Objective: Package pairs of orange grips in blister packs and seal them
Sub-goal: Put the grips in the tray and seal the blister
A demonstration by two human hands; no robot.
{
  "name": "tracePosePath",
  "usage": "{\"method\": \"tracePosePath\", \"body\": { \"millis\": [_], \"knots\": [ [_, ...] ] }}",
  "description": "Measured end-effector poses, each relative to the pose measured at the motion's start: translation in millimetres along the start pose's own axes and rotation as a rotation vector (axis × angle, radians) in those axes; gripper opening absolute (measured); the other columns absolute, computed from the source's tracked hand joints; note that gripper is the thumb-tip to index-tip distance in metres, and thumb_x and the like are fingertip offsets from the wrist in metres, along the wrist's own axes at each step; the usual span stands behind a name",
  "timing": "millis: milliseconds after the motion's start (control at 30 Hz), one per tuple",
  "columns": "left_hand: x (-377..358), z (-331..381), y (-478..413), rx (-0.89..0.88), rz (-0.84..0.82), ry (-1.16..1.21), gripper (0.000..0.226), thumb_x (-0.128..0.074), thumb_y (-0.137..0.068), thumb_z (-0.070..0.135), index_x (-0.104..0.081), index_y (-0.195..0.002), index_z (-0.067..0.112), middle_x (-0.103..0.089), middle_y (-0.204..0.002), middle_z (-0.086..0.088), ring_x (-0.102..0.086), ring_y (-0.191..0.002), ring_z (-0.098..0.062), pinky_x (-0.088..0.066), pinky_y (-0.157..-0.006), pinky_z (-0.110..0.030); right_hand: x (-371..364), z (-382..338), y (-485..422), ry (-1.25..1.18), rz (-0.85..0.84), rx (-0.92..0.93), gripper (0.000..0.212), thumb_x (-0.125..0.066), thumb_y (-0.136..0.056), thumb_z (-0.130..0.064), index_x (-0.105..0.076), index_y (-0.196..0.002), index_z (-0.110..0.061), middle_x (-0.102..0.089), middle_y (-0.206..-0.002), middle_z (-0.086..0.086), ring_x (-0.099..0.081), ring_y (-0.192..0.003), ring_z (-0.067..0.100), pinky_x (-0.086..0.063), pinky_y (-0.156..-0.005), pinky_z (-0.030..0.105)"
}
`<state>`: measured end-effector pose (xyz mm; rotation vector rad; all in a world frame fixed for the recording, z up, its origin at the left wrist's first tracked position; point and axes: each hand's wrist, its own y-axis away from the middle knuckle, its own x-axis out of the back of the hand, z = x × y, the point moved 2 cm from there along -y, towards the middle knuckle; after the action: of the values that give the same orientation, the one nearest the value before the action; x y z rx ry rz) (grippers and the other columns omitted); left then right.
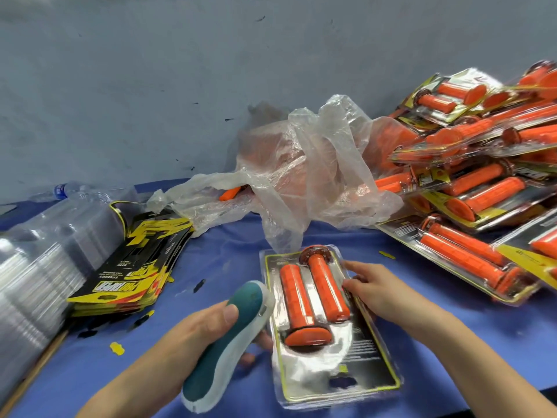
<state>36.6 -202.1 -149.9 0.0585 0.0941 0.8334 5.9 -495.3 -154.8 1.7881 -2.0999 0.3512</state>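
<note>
A clear blister pack [334, 366] with a black and yellow card lies on the blue table in front of me. Two orange grips [312, 297] sit side by side inside it. My left hand [199, 333] grips a teal and white hand-held sealer [226, 342], thumb on top, its head at the pack's left edge. My right hand [376, 288] rests with curled fingers on the pack's right edge beside the grips, holding it down.
Packed blister packs [482, 182] are piled at the right. A crumpled clear plastic bag [301, 164] with loose orange grips lies behind. A stack of black and yellow cards [129, 267] and stacked clear blisters [39, 260] sit left, with a water bottle [69, 190] behind.
</note>
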Motion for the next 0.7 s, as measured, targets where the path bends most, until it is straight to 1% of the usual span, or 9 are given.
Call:
{"method": "tracePosePath", "body": {
  "millis": [67, 133, 233, 333, 433, 500, 567, 633, 700],
  "knots": [
    [3.4, 0.2, -5.4, -0.002, 0.049, -0.010, 0.069, -0.074, -0.069, 0.070, -0.070, -0.119, 0.022, -0.066, -0.125, -0.018, -0.063, -0.118, -0.034, -0.057, -0.084, -0.042, -1.8, -1.5, -6.0, 0.067, -0.026, 0.035, 0.033, -0.050, -0.098, -0.010, -0.061, -0.125, -0.024, -0.062, -0.071, 0.000, -0.049, -0.063, 0.011, -0.040, -0.060, 0.026],
    [2.2, 2.9, -12.0, -0.029, 0.108, -0.010, 0.070, -0.072, -0.066, 0.072, -0.071, -0.118, 0.025, -0.068, -0.123, -0.014, -0.066, -0.113, -0.031, -0.058, -0.077, -0.041, -4.7, -3.5, -12.3, 0.115, -0.040, 0.074, 0.035, -0.051, -0.098, -0.011, -0.058, -0.131, -0.020, -0.065, -0.075, 0.001, -0.051, -0.067, 0.009, -0.042, -0.064, 0.026],
    [-2.6, 7.4, -19.3, -0.066, 0.193, 0.025, 0.069, -0.064, -0.069, 0.065, -0.072, -0.115, 0.015, -0.070, -0.117, -0.015, -0.070, -0.097, -0.028, -0.058, -0.071, -0.039, -8.9, -9.8, -16.2, 0.243, -0.021, 0.146, 0.035, -0.055, -0.098, -0.016, -0.059, -0.133, -0.018, -0.071, -0.097, -0.006, -0.060, -0.086, 0.004, -0.045, -0.080, 0.020],
    [-2.8, 3.8, -25.1, -0.104, 0.288, -0.047, 0.075, -0.063, -0.073, 0.059, -0.062, -0.116, -0.002, -0.073, -0.104, -0.019, -0.071, -0.091, -0.030, -0.060, -0.076, -0.037, -9.2, -18.8, -12.5, 0.311, 0.011, 0.161, 0.038, -0.057, -0.097, -0.023, -0.057, -0.135, -0.024, -0.069, -0.105, -0.010, -0.062, -0.101, 0.008, -0.042, -0.089, 0.022],
    [-7.2, -0.3, -24.5, -0.124, 0.302, -0.166, 0.082, -0.066, -0.067, 0.072, -0.059, -0.111, 0.003, -0.075, -0.099, -0.015, -0.072, -0.092, -0.029, -0.059, -0.083, -0.040, -1.6, -35.2, 6.7, 0.487, 0.176, 0.155, 0.040, -0.051, -0.097, -0.043, -0.052, -0.135, -0.035, -0.062, -0.124, -0.008, -0.055, -0.117, 0.015, -0.042, -0.098, 0.033],
    [-10.8, -4.5, -23.4, -0.112, 0.285, -0.157, 0.088, -0.068, -0.063, 0.078, -0.056, -0.112, 0.006, -0.075, -0.100, -0.015, -0.072, -0.095, -0.029, -0.059, -0.080, -0.034, -10.6, -50.5, 38.5, 0.560, 0.285, 0.320, 0.038, -0.042, -0.091, -0.059, -0.057, -0.122, -0.041, -0.061, -0.117, -0.013, -0.056, -0.110, 0.015, -0.046, -0.092, 0.041],
    [-14.1, -9.9, -23.4, -0.106, 0.260, -0.106, 0.089, -0.067, -0.067, 0.077, -0.053, -0.117, 0.004, -0.074, -0.106, -0.017, -0.070, -0.101, -0.032, -0.057, -0.085, -0.040, -37.0, -58.9, 76.5, 0.708, 0.321, 0.536, 0.035, -0.048, -0.080, -0.066, -0.063, -0.102, -0.043, -0.065, -0.102, -0.015, -0.063, -0.091, 0.015, -0.054, -0.076, 0.041],
    [-19.8, -13.5, -21.3, -0.122, 0.235, -0.094, 0.081, -0.064, -0.074, 0.076, -0.057, -0.119, 0.009, -0.072, -0.112, -0.016, -0.068, -0.106, -0.035, -0.053, -0.092, -0.046, -63.3, -47.6, 94.1, 0.924, 0.317, 0.607, 0.032, -0.069, -0.059, -0.060, -0.070, -0.084, -0.040, -0.068, -0.097, -0.009, -0.067, -0.079, 0.019, -0.055, -0.069, 0.039],
    [-26.5, -16.3, -18.6, -0.139, 0.212, -0.113, 0.066, -0.061, -0.077, 0.076, -0.064, -0.112, 0.020, -0.072, -0.114, -0.013, -0.068, -0.106, -0.033, -0.055, -0.089, -0.042, -70.9, -35.3, 89.9, 0.988, 0.337, 0.580, 0.031, -0.085, -0.053, -0.042, -0.071, -0.079, -0.034, -0.069, -0.097, -0.002, -0.067, -0.078, 0.024, -0.054, -0.071, 0.038]
  ]
}}
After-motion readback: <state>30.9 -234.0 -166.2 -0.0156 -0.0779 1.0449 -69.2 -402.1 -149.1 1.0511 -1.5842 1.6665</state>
